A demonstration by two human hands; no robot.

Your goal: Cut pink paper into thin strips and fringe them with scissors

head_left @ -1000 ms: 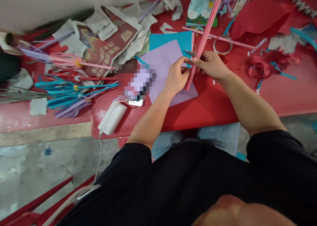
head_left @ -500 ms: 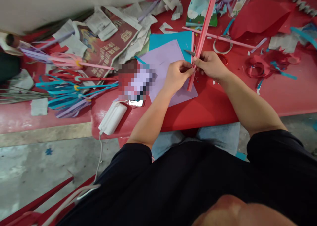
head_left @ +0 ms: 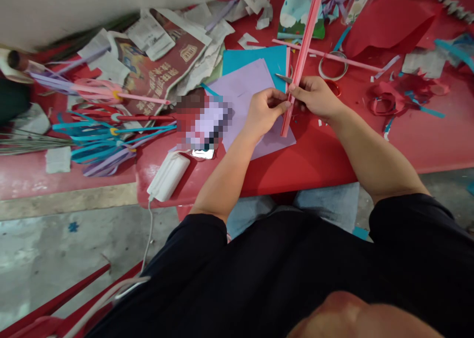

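Note:
A long bundle of pink paper strips (head_left: 306, 42) stands slanted between my hands, its lower end over the purple paper (head_left: 242, 89). My left hand (head_left: 263, 112) pinches the strips low down with thumb and finger. Just above, my right hand (head_left: 314, 96) is closed on the same strips from the other side. A pointed metal blade (head_left: 283, 78), apparently of scissors, sticks out to the left behind the strips at my right hand; a red ring like a scissor handle (head_left: 334, 87) shows behind that hand. Blue paper (head_left: 255, 59) lies under the purple sheets.
Newspaper (head_left: 159, 56) and paper scraps cover the back left. Finished-looking paper-strip loops on sticks (head_left: 114, 131) lie at left. A white power bank-like box (head_left: 168, 176) with a cable sits at the front edge. A tape roll (head_left: 333, 66) and red paper (head_left: 388, 29) lie right.
Almost nothing differs. Both hands keep their grip on the pink strips, which have shifted very slightly and look a little more spread apart.

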